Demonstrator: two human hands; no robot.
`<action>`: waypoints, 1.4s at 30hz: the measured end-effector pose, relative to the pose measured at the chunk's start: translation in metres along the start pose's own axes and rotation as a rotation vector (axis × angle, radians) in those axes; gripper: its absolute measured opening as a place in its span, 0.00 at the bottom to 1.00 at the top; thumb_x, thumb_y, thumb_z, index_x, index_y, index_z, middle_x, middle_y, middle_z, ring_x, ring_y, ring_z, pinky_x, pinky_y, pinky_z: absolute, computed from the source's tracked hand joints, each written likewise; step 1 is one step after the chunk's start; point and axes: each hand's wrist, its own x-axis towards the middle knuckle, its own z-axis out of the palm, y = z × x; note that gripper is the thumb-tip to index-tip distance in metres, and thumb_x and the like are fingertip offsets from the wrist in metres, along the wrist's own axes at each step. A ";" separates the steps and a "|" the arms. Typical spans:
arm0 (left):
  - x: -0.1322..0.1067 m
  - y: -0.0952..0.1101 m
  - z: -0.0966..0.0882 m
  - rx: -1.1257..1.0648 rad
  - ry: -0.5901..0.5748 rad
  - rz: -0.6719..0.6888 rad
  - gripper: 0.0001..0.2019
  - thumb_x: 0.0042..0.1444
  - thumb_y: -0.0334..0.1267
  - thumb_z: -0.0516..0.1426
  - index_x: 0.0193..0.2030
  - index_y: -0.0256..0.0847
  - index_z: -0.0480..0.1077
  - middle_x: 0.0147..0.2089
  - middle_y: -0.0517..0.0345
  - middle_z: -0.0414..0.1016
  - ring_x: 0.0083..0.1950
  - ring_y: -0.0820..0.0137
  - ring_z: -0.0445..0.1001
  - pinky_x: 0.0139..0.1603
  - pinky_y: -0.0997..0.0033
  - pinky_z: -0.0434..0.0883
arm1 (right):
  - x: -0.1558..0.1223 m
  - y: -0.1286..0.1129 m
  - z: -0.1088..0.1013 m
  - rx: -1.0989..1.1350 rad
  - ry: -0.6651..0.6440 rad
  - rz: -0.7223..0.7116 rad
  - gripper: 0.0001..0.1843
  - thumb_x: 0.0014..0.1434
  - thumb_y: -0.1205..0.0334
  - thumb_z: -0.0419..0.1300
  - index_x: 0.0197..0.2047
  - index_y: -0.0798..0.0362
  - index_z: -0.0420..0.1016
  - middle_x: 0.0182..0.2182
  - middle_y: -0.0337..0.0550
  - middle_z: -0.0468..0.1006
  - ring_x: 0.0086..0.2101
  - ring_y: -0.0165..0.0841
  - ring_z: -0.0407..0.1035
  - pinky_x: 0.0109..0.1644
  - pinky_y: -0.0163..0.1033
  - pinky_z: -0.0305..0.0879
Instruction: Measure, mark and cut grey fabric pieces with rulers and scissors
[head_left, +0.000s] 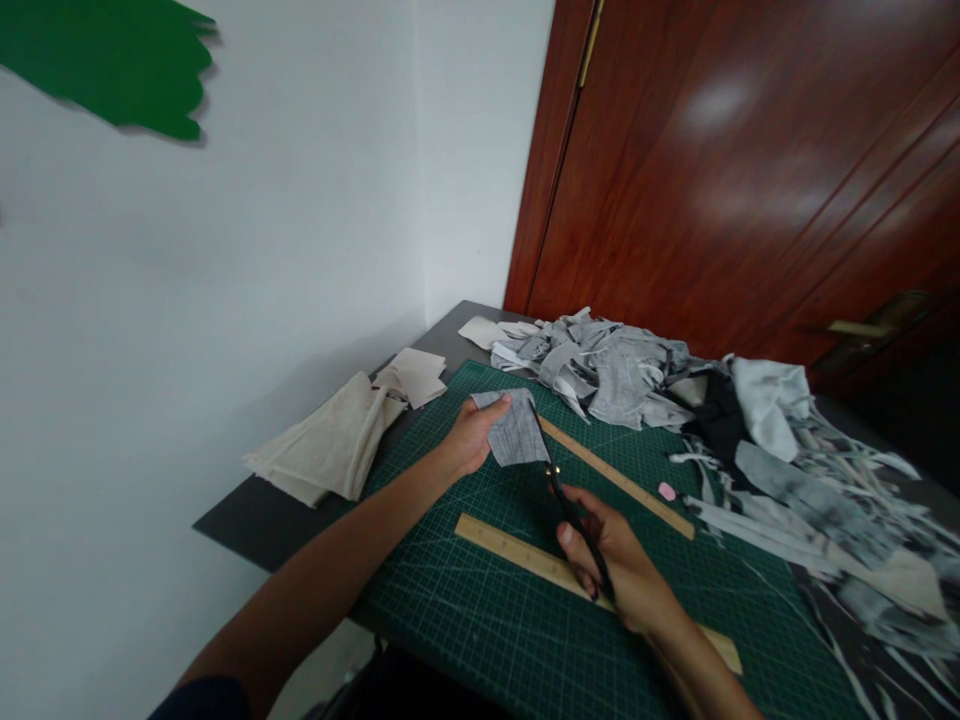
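My left hand point(471, 438) pinches a small grey fabric piece point(516, 432) and holds it up above the green cutting mat point(480, 610). My right hand point(611, 565) is wrapped round the handles of black scissors point(561, 490). The blades run up along the right edge of the fabric piece. Both hands hover over the middle of the mat, left hand further back.
Two wooden rulers lie on the mat, one point(615, 478) behind my right hand, one point(525, 558) under it. A pink chalk piece point(667, 491) sits beside them. Grey fabric scraps point(607, 370) pile at the back and right. Folded beige cloth point(330, 445) lies left. A wooden door point(750, 170) stands behind.
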 end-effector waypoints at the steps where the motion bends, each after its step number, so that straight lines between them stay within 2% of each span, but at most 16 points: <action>1: -0.001 0.000 0.000 -0.003 -0.008 -0.005 0.18 0.42 0.43 0.76 0.35 0.33 0.82 0.34 0.48 0.85 0.37 0.62 0.82 0.43 0.65 0.76 | 0.000 0.000 0.000 0.008 0.000 -0.002 0.52 0.53 0.28 0.68 0.64 0.62 0.65 0.14 0.23 0.60 0.14 0.22 0.50 0.16 0.29 0.51; 5: -0.004 -0.002 0.000 0.002 -0.061 -0.043 0.19 0.39 0.43 0.77 0.33 0.33 0.81 0.33 0.50 0.84 0.35 0.63 0.81 0.42 0.65 0.75 | 0.001 0.002 0.000 0.035 0.008 -0.012 0.50 0.54 0.28 0.68 0.63 0.61 0.65 0.15 0.23 0.61 0.13 0.22 0.50 0.16 0.28 0.50; 13: -0.005 -0.003 -0.003 0.038 -0.125 -0.135 0.17 0.45 0.41 0.75 0.38 0.33 0.82 0.36 0.47 0.85 0.38 0.62 0.82 0.45 0.66 0.75 | 0.000 0.000 0.000 0.050 0.015 -0.025 0.48 0.55 0.29 0.68 0.63 0.60 0.66 0.16 0.23 0.61 0.14 0.22 0.50 0.16 0.28 0.48; 17: -0.001 0.007 -0.007 -0.079 -0.215 -0.307 0.23 0.58 0.55 0.65 0.45 0.32 0.81 0.41 0.40 0.85 0.45 0.53 0.84 0.50 0.57 0.77 | -0.001 -0.001 0.001 0.034 0.020 -0.036 0.49 0.55 0.29 0.67 0.64 0.61 0.65 0.15 0.23 0.61 0.14 0.22 0.50 0.17 0.29 0.49; 19: 0.001 0.013 -0.010 -0.182 -0.220 -0.344 0.29 0.62 0.61 0.59 0.48 0.32 0.80 0.43 0.38 0.85 0.48 0.50 0.83 0.52 0.53 0.77 | -0.001 -0.001 0.001 0.030 0.016 -0.036 0.50 0.56 0.29 0.67 0.64 0.62 0.64 0.14 0.22 0.60 0.14 0.23 0.50 0.17 0.29 0.48; 21: 0.004 0.018 -0.011 -0.265 -0.210 -0.353 0.32 0.65 0.63 0.55 0.52 0.31 0.79 0.45 0.37 0.84 0.51 0.49 0.83 0.54 0.51 0.76 | -0.002 0.000 0.001 0.028 0.008 -0.035 0.50 0.56 0.29 0.66 0.65 0.62 0.64 0.14 0.22 0.60 0.14 0.23 0.49 0.17 0.29 0.48; 24: 0.010 0.023 -0.013 -0.281 -0.145 -0.333 0.26 0.69 0.55 0.55 0.53 0.32 0.78 0.44 0.40 0.85 0.49 0.53 0.84 0.54 0.54 0.77 | -0.002 0.000 0.001 0.020 0.006 -0.035 0.50 0.55 0.28 0.66 0.64 0.61 0.65 0.14 0.22 0.60 0.14 0.23 0.49 0.17 0.30 0.49; 27: 0.013 0.022 -0.013 -0.194 -0.065 -0.296 0.15 0.70 0.43 0.56 0.48 0.32 0.79 0.38 0.45 0.85 0.40 0.61 0.84 0.50 0.62 0.78 | -0.002 -0.001 0.002 0.016 0.007 -0.036 0.50 0.55 0.28 0.66 0.64 0.61 0.65 0.13 0.22 0.60 0.14 0.23 0.50 0.17 0.30 0.49; 29: 0.013 0.019 -0.013 -0.144 -0.057 -0.270 0.12 0.69 0.39 0.58 0.45 0.32 0.79 0.36 0.46 0.85 0.37 0.63 0.84 0.48 0.64 0.78 | -0.002 -0.002 0.002 0.024 0.009 -0.036 0.49 0.55 0.28 0.67 0.64 0.60 0.65 0.13 0.22 0.60 0.14 0.23 0.50 0.17 0.29 0.49; 36: 0.004 0.012 -0.006 -0.083 -0.062 -0.193 0.08 0.61 0.38 0.67 0.41 0.35 0.80 0.37 0.48 0.85 0.38 0.61 0.84 0.48 0.61 0.79 | -0.002 -0.002 0.003 0.060 0.031 -0.038 0.48 0.52 0.27 0.68 0.61 0.58 0.67 0.15 0.23 0.61 0.14 0.23 0.51 0.17 0.29 0.50; 42: -0.004 0.013 0.000 -0.074 -0.041 -0.179 0.08 0.58 0.36 0.68 0.41 0.35 0.81 0.40 0.48 0.85 0.42 0.61 0.84 0.50 0.62 0.79 | -0.003 -0.003 0.004 0.059 0.047 -0.034 0.47 0.52 0.27 0.68 0.60 0.56 0.69 0.16 0.24 0.62 0.14 0.23 0.52 0.17 0.29 0.50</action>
